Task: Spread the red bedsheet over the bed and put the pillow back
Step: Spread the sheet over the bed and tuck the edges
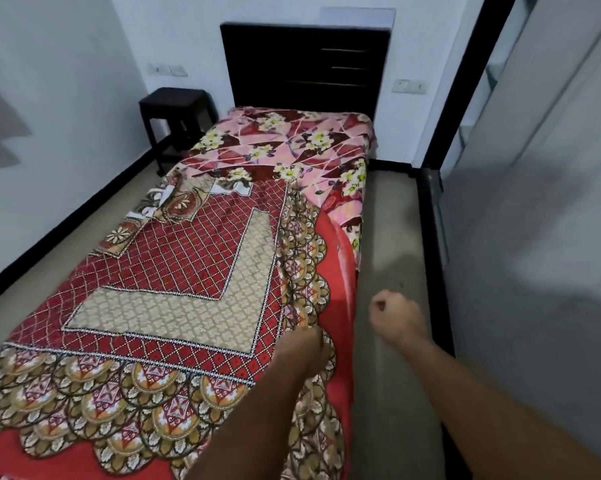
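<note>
Left hand (304, 348) grips red bedsheet (174, 258) — lattice-patterned, scalloped.

The red bedsheet (174, 271), lattice-patterned with a beige panel and a scalloped gold border, is lying over the bed (330, 133) across the centre and lower left of the frame. Its right edge is bunching into folds and hanging down the side. Toward the top centre, the bed's pink floral cover (257, 147) is showing, uncovered.
</note>
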Demonstrator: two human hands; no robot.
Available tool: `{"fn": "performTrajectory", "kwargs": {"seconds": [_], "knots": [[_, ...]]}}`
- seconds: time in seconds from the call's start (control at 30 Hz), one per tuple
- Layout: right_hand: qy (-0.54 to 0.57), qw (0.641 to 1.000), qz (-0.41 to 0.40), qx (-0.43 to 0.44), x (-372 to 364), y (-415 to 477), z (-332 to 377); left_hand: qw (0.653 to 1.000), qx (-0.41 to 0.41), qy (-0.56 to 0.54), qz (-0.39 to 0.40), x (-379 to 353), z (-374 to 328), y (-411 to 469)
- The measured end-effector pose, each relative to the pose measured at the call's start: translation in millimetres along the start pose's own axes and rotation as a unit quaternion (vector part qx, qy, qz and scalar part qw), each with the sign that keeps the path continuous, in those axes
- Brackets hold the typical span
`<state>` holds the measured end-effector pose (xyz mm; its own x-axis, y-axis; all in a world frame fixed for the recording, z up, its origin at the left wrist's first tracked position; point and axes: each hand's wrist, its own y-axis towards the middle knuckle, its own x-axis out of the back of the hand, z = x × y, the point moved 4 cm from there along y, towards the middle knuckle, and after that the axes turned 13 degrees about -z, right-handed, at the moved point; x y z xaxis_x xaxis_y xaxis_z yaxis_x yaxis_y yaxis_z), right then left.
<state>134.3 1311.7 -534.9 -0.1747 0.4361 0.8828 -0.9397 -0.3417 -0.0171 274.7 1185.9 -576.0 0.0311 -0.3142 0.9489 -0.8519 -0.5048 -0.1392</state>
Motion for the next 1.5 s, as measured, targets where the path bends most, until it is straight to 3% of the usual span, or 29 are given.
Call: {"fn": "performTrajectory", "kwargs": {"seconds": [0.17, 0.33, 0.63, 0.97, 1.3, 1.5], "knots": [[0.023, 0.999, 0.032, 0.036, 64.0, 45.1, -3.8, 0.998, 0.037, -0.020, -0.047, 60.2, -63.4, 42.1], [0.067, 0.997, 0.003, 0.028, 109.2, 88.4, 14.2, 0.991, 0.062, -0.009, -0.116, 111.2, -87.4, 78.7], [0.096, 0.989, 0.047, 0.107, 101.6, 184.0, 98.5, 0.984, 0.117, -0.002, -0.137, 161.0, -71.0, 164.7], [0.035, 0.976, 0.127, 0.172, -50.2, 353.0, 196.5, 0.980, 0.145, -0.025, -0.136, 149.1, 10.3, 352.5], [0.023, 0.979, 0.171, 0.113, -199.9, 478.0, 205.8, 0.974, 0.201, -0.040, -0.096, 54.8, 83.1, 454.5], [0.003, 0.967, 0.222, 0.128, -269.3, 524.4, 214.8, 0.960, 0.239, -0.057, -0.137, 14.5, 107.1, 503.9]]}}
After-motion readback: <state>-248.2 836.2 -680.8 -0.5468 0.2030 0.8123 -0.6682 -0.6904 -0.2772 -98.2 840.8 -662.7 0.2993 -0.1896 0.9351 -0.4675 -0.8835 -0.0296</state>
